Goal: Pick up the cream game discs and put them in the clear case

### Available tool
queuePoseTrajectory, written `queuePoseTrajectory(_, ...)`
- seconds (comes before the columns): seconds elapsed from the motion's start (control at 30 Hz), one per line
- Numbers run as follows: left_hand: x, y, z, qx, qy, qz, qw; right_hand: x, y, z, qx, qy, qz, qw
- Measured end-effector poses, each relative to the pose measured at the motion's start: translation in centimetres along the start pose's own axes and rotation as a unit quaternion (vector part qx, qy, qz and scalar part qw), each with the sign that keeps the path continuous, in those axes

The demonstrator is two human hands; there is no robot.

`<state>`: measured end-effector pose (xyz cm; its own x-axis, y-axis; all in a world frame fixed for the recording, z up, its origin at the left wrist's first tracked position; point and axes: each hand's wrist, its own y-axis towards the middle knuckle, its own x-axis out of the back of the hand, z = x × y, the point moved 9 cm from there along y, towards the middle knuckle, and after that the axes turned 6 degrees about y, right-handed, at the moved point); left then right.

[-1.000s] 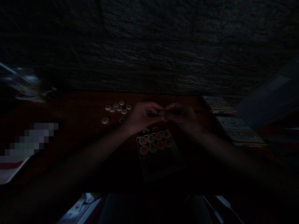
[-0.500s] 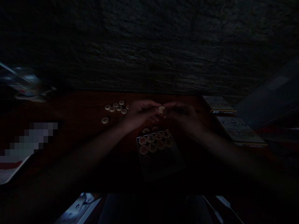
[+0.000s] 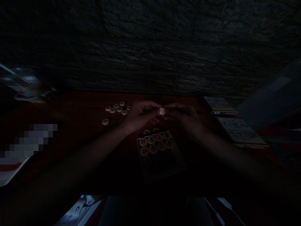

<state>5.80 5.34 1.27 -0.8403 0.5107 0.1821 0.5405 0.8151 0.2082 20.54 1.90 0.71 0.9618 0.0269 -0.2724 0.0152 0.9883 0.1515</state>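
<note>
Between the fingertips of my left hand (image 3: 142, 114) and my right hand (image 3: 184, 116) is a pale round Chinese chess piece (image 3: 162, 111), pinched from both sides above the table. The face turned to me looks plain. Just below my hands lies a shallow box (image 3: 177, 153), with rows of pieces marked in red and black characters at its far end, such as a red-marked one (image 3: 143, 142). Its near part is too dark to make out well. Two pieces lie right behind the box, one of them black-marked (image 3: 146, 132). My left forearm and hand partly hide other loose pieces.
Several loose chess pieces (image 3: 116, 108) lie on the dark reddish table (image 3: 82, 106) to the left. Two flat boxes (image 3: 240, 128) rest at the right. At far left are a clear cup with a straw (image 3: 25, 83) and a pale-edged, blurred-out object. A stone wall (image 3: 150, 56) closes the back.
Both hands stay in nearly the same place. The chess piece between the fingers has turned slightly, showing more of its pale surface.
</note>
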Motion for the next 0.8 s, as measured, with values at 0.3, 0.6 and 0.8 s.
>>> queuePoseTrajectory(0.3,0.0,-0.1,-0.2,-0.009,0.017,0.005,1.000,-0.1,0.0,0.4,0.036,-0.046,0.015,0.998)
queuePoseTrajectory(0.6,-0.5,-0.3,-1.4,-0.080,0.097,0.009,0.992,-0.2,0.1,0.5,0.046,-0.111,0.030,0.992)
queuePoseTrajectory(0.8,-0.6,-0.4,-0.7,-0.024,0.055,0.012,0.998,-0.5,0.1,0.7,0.046,-0.100,0.031,0.993)
